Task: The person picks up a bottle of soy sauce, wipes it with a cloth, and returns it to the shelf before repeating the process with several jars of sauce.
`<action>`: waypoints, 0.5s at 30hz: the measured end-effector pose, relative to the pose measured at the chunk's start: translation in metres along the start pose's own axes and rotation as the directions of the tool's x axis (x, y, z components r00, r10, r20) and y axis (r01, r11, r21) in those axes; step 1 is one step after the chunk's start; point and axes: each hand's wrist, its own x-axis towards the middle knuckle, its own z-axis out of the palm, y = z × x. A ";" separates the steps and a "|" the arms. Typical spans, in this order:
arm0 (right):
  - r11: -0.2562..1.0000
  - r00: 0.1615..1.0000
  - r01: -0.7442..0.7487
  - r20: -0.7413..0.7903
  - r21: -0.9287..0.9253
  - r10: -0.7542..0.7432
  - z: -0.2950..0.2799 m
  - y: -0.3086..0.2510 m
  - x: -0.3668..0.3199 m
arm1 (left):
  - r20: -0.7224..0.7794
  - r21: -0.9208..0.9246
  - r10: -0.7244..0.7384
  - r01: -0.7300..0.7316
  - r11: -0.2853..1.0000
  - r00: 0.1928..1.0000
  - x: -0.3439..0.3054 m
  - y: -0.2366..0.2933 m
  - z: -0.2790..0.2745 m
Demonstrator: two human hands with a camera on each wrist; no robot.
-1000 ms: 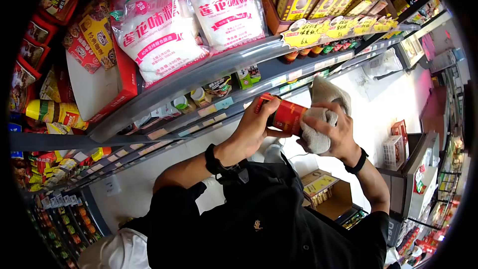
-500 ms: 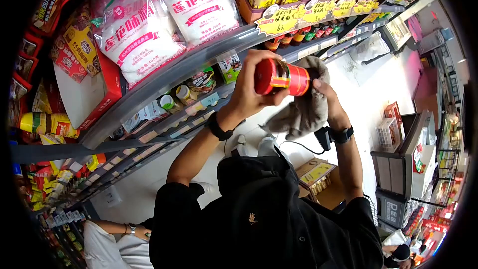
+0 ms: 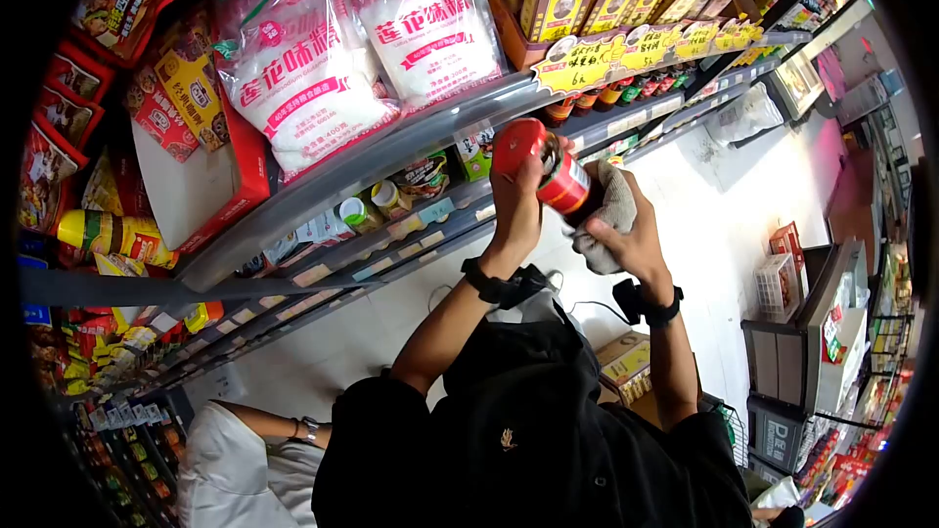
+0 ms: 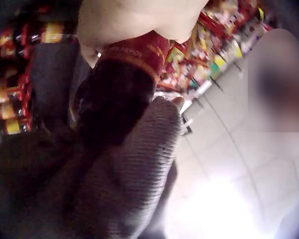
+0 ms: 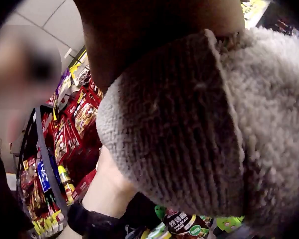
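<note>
A dark jar with a red lid and a red label (image 3: 565, 186) is held tilted in front of the shelf in the head view. The left hand (image 3: 516, 205) grips it at the lid end, thumb across the red lid. Around the other end the right hand (image 3: 631, 235) holds a grey knitted cloth (image 3: 613, 210) against the jar. The left wrist view shows the jar's dark side (image 4: 117, 94) beside the ribbed cloth (image 4: 149, 149). Cloth (image 5: 174, 124) fills much of the right wrist view, hiding most of the right fingers.
White bags (image 3: 303, 88), yellow boxes (image 3: 558, 5) and a red-edged carton (image 3: 240, 181) stand on the upper shelf, whose edge (image 3: 391, 132) runs beside the hands. Small jars sit lower. An open cardboard box (image 3: 626, 367) is on the floor. Another person's arm (image 3: 264, 422) shows at lower left.
The jar has turned from lying nearly level to a steeper tilt, and the left hand has shifted its hold on it. The cloth hung looser half a second ago and is now bunched against the jar.
</note>
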 end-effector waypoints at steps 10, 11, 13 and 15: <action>0.910 0.995 0.080 0.090 -0.407 -0.047 -0.019 -0.028 0.010 | 0.363 0.266 0.163 -0.270 0.925 0.918 0.000 0.005 0.023; 0.973 0.986 -0.027 0.155 -0.231 0.064 -0.026 -0.023 0.015 | 0.367 0.262 0.159 -0.266 0.927 0.916 0.000 0.006 0.021; 0.991 0.970 -0.115 0.206 -0.074 0.128 -0.031 -0.023 0.013 | 0.597 0.235 0.180 -0.385 0.892 0.781 0.006 0.009 0.021; 0.978 0.953 -0.210 0.220 -0.010 0.207 -0.033 -0.021 0.014 | 0.623 0.215 0.217 -0.431 0.876 0.751 0.012 0.004 0.020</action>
